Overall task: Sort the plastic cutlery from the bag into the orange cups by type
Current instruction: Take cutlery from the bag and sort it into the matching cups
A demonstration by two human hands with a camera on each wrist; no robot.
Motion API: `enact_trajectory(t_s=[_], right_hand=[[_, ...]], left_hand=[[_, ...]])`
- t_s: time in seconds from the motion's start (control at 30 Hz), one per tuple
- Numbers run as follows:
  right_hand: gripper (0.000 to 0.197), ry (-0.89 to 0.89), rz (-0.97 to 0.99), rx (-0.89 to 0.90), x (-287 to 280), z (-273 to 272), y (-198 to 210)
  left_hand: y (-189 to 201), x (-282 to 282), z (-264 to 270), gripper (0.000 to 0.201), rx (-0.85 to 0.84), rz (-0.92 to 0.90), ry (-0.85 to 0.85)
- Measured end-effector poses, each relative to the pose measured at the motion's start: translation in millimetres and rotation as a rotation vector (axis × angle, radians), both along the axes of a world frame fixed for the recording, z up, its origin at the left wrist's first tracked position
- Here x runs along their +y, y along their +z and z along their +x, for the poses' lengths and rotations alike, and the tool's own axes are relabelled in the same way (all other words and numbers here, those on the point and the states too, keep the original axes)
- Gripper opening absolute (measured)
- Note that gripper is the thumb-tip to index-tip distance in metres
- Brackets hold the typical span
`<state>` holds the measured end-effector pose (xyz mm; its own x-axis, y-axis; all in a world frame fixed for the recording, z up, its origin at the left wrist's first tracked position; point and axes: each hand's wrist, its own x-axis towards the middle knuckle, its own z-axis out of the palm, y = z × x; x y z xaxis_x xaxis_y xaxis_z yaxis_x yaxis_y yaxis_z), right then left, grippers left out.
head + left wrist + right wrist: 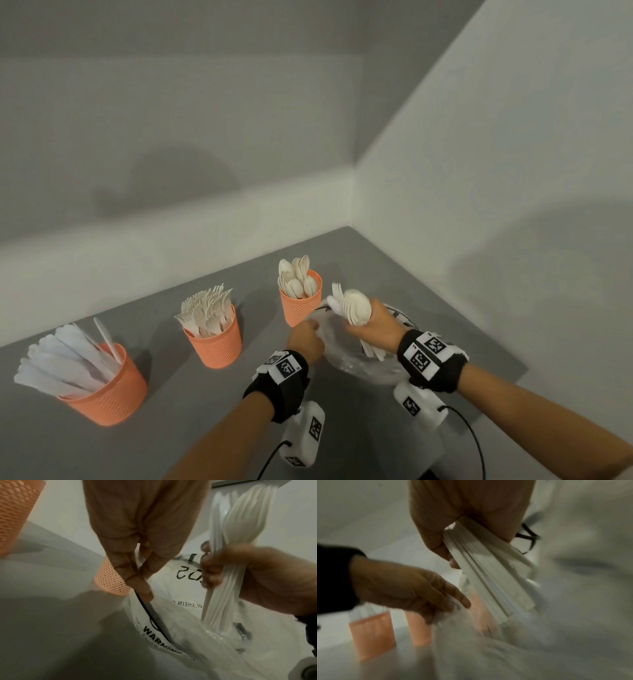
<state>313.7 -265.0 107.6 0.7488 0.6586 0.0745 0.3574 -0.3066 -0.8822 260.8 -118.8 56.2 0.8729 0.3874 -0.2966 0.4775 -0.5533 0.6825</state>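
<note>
With the left hand [306, 340] pinching the thin clear plastic bag's [356, 365] rim and the right hand [373, 327] gripping a mixed white plastic spoon-and-fork bunch [354, 308], a stray fork could land in the orange perforated spoon cup [301, 306]

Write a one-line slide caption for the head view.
Right hand lifts a bundle of cutlery from the plastic bag held by the left hand, beside three orange cups.
</note>
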Motion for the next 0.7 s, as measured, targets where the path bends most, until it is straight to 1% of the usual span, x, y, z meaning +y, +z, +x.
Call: enact_trajectory(t_s=[0.07, 0.13, 0.2, 0.27, 0.3, 0.33, 0.37, 0.4, 0.43, 0.5, 0.6, 0.63, 0.7], right_hand=[[0.033, -0.068, 0.114, 0.031, 5.7, 4.2, 17.6], [0.025, -0.12, 0.178, 0.045, 10.9, 11.5, 36.1], [0.024, -0.178, 0.262, 0.075, 15.9, 18.3, 51.9], [0.027, -0.238, 0.34, 0.105, 22.5, 23.2, 60.2], [0.028, -0.266, 0.37, 0.114, 26.9, 24.2, 61.8], [0.029, -0.287, 0.389, 0.128, 31.9, 23.5, 63.1], [0.03, -0.299, 0.417, 0.147, 39.0, 21.2, 62.7], [0.029, -0.293, 0.434, 0.179, 47.0, 17.7, 61.3], [0.028, -0.282, 0.454, 0.214, 56.3, 13.6, 59.3], [0.028, -0.263, 0.48, 0.281, 77.5, 2.6, 55.5], [0.027, -0.232, 0.49, 0.376, 112.1, -16.0, 49.4], [0.025, -0.232, 0.476, 0.398, 122.7, -21.6, 48.2], [0.023, -0.218, 0.491, 0.423, 139.8, -32.8, 48.9]], left_hand=[[2.7, -5.0, 1.6, 0.048, -0.027, -0.017, -0.011], [5.6, -11.5, 3.0, 0.052, -0.059, -0.064, -0.055], [10.2, -18.1, 2.1, 0.054, -0.103, -0.106, -0.108], [16.2, -20.1, -1.2, 0.046, -0.171, -0.126, -0.113], [19.2, -18.6, -3.5, 0.038, -0.221, -0.171, -0.074], [23.9, -15.9, -7.1, 0.031, -0.265, -0.245, -0.01], [27.1, -10.8, -10.7, 0.025, -0.311, -0.36, 0.074], [31.7, -5.4, -15.0, 0.023, -0.327, -0.527, 0.176], [36.8, 0.5, -19.4, 0.024, -0.32, -0.725, 0.28], [42.1, 14.4, -28.3, 0.036, -0.286, -1.043, 0.434], [46.7, 35.8, -42.5, 0.053, -0.273, -1.31, 0.579], [50.1, 41.8, -47.1, 0.054, -0.301, -1.386, 0.612], [59.6, 51.3, -56.4, 0.042, -0.389, -1.494, 0.653]])
